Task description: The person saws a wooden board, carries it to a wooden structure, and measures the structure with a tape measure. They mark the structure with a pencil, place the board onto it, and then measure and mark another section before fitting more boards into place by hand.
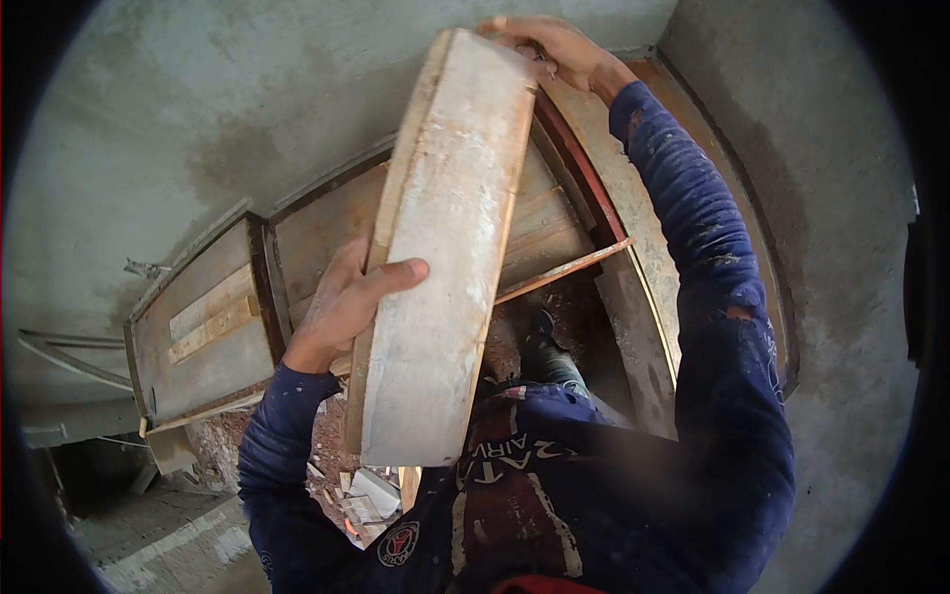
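A long, pale, worn wooden board with cement-like smears is held up in front of me, tilted slightly to the right at its far end. My left hand grips its left edge about midway, thumb on the upper face and fingers underneath. At the far right corner my right hand is closed, with fingers curled at the board's end. Something small and shiny shows between those fingers, too small to name.
Wooden stair forms rise around me: a framed panel at left and a red-edged side board at right. A thin batten crosses the gap above my foot. Concrete walls enclose the space; scraps lie below.
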`<state>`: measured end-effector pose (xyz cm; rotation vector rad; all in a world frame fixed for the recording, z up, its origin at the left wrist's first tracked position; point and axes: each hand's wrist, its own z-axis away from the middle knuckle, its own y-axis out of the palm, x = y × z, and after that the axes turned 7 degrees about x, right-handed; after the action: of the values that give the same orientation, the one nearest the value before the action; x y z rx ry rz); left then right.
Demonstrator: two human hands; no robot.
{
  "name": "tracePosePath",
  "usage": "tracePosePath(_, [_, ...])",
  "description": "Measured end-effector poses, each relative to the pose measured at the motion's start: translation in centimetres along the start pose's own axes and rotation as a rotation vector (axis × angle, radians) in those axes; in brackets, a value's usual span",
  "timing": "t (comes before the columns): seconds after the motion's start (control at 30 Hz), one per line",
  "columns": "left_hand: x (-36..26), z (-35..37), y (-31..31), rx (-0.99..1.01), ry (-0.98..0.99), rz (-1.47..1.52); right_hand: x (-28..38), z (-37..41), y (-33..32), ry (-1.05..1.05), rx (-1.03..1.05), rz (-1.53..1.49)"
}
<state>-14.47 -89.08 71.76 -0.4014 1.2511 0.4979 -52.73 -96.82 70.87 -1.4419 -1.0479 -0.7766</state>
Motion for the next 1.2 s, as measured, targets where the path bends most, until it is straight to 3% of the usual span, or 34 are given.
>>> tracePosePath(0.03, [0.6,0.0,0.6,-0.035,0.036,0.0,1.3,2.9,0.1,0.017,-0.184,-0.107])
tracePosePath(0.07, [0.4,0.3,1.2,-0.013,0.045,-0.014,2.1,5.2,-0.2,0.015,-0.21,-0.099])
tracePosePath(0.13, [-2.2,3.0,2.3,0.01,0.055,0.039,7.0,11.5,-1.0,0.048,-0.574,0.015])
tracePosePath(0.23, [-4.4,4.9,2.4,0.031,-0.003,0.017,12.7,21.1,1.7,0.267,-0.713,0.029])
tracePosePath(0.37, [-5.9,6.3,2.8,0.044,-0.07,0.023,16.3,30.5,5.9,0.334,-0.846,0.036])
tracePosePath(0.6, [-7.8,5.6,4.9,-0.059,-0.087,-0.055,21.6,37.2,9.6,0.465,-0.895,0.107])
tracePosePath(0.7, [-8.1,6.5,6.0,-0.203,-0.046,-0.208,22.8,38.5,11.0,0.538,-0.936,0.062])
tracePosePath(0.77, [-9.9,7.9,7.2,-0.313,0.02,-0.305,23.4,39.0,11.7,0.457,-0.983,0.12])
tracePosePath(0.93, [-12.2,9.3,8.1,-0.33,-0.006,-0.198,28.4,39.0,11.8,0.518,-0.955,0.075])
tracePosePath(1.03, [-14.2,9.0,9.5,-0.364,0.002,-0.173,29.3,39.2,10.9,0.564,-0.919,0.068])
tracePosePath(1.1, [-15.5,9.9,9.7,-0.386,-0.023,-0.107,31.0,39.3,12.0,0.516,-0.825,0.193])
tracePosePath(1.2, [-15.4,9.9,10.8,-0.438,0.004,-0.186,33.5,38.8,14.1,0.543,-0.6,0.064])
